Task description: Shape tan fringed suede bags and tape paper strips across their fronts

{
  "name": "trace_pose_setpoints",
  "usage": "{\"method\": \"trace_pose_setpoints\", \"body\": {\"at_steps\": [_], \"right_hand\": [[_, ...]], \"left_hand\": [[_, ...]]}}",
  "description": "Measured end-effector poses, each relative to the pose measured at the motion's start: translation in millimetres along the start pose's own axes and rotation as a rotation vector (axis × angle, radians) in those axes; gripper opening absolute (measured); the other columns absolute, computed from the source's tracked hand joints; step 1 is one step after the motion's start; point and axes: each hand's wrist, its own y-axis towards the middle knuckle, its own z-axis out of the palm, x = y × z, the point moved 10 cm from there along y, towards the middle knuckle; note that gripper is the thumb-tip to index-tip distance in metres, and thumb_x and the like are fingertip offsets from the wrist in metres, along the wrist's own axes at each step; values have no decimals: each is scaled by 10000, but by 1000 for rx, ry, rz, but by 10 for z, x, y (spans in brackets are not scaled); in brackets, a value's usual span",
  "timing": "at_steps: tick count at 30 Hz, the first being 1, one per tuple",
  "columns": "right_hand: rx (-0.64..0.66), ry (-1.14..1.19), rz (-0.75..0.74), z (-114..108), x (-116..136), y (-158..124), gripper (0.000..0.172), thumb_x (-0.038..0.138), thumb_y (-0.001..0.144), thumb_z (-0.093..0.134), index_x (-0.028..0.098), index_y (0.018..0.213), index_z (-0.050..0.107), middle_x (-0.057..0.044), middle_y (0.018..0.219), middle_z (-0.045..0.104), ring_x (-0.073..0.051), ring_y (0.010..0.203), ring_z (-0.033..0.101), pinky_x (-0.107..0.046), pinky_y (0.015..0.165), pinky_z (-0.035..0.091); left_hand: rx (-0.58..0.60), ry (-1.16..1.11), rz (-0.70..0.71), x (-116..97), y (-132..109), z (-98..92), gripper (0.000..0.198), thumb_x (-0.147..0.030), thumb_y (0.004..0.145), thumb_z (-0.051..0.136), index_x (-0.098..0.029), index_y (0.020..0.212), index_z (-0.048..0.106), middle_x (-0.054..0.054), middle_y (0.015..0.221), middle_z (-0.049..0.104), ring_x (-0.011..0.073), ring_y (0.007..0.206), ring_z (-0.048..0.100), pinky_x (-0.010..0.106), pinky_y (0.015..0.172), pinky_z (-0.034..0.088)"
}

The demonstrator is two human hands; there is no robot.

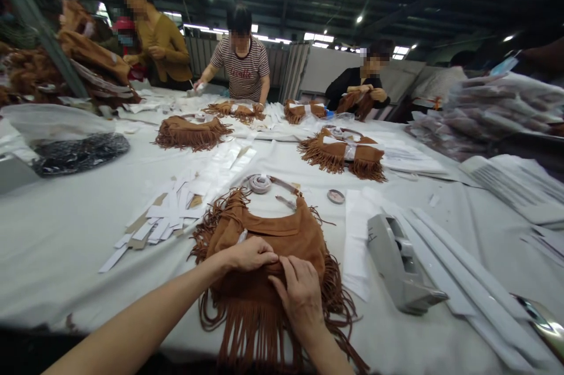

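A brown suede bag (275, 225) with long fringes lies on the white-covered table in front of me, its wrapped strap curving out at the top. My left hand (252, 254) rests on the bag's middle, fingers closed in a pinch on its suede. Just to the right, my right hand (302, 290) has its fingertips pressed on the same part of the bag, thumb beside them. The two hands nearly touch. What lies under the fingertips is hidden.
A grey tape dispenser (403, 263) and long white strips (467, 281) lie on the right. Paper strips (165, 216) are piled left. Farther back are more fringed bags (191, 132), a tape roll (335, 196), stacked wrapped bags (489, 107) and several people working.
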Motion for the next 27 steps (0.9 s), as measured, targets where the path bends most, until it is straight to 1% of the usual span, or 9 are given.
{"method": "trace_pose_setpoints", "body": {"at_steps": [3, 6, 8, 11, 14, 16, 19, 23, 27], "right_hand": [[17, -3, 21, 121, -34, -5, 349, 416, 864, 590, 144, 1082, 575, -102, 944, 654, -242, 904, 584, -417, 854, 415], [83, -4, 26, 204, -51, -17, 417, 497, 822, 613, 143, 1041, 585, -112, 978, 645, -256, 934, 563, -414, 848, 396], [137, -14, 33, 252, -40, -5, 436, 539, 799, 615, 148, 992, 594, -119, 1004, 632, -266, 951, 545, -417, 853, 384], [197, -36, 31, 310, -5, 23, 424, 575, 766, 623, 169, 886, 595, -113, 968, 615, -269, 931, 524, -415, 846, 371], [245, -56, 8, 368, 17, 23, 411, 580, 748, 634, 183, 838, 582, -86, 862, 590, -255, 851, 505, -397, 786, 367], [248, -52, -11, 377, 18, 14, 441, 570, 755, 631, 167, 927, 584, -78, 842, 580, -245, 821, 494, -388, 764, 360], [261, -37, -41, 393, 29, 12, 512, 549, 761, 639, 149, 1069, 552, -67, 846, 580, -234, 802, 490, -379, 751, 348], [367, -20, -62, 527, 112, 73, 384, 563, 768, 632, 203, 878, 554, -46, 818, 579, -229, 774, 493, -359, 704, 329], [427, 73, -72, 681, 263, 225, 246, 451, 878, 541, 218, 954, 556, -43, 887, 613, -205, 777, 521, -324, 687, 341]], "left_hand": [[52, -25, -15, 33, -14, 3, 451, -505, 869, 419, -165, 574, 443, -57, 527, 344, 76, 497, 290, 211, 471, 245], [129, -36, -40, 138, 15, 18, 462, -520, 872, 413, -163, 588, 481, -57, 517, 367, 78, 485, 316, 206, 471, 279], [179, -13, -51, 225, 54, 17, 401, -471, 874, 439, -160, 650, 555, -54, 546, 447, 82, 502, 377, 199, 501, 329], [218, 85, -50, 337, 117, -23, 216, -333, 860, 496, -176, 790, 626, -44, 640, 572, 93, 560, 482, 194, 560, 388], [185, 258, -15, 385, 160, -110, 80, -264, 799, 593, -190, 782, 620, -28, 669, 602, 120, 614, 524, 212, 589, 399], [145, 374, 15, 388, 160, -155, 93, -283, 781, 637, -197, 760, 611, -6, 702, 613, 149, 667, 544, 233, 616, 406], [88, 505, 31, 397, 124, -180, 151, -350, 819, 617, -201, 801, 605, 38, 807, 640, 193, 751, 583, 261, 645, 427], [40, 596, 41, 419, 71, -156, 163, -364, 862, 565, -205, 875, 600, 68, 918, 644, 224, 799, 612, 283, 652, 446], [1, 603, 50, 463, 79, -143, 124, -319, 874, 545, -212, 886, 606, 47, 909, 644, 193, 773, 608, 259, 652, 446]]}}
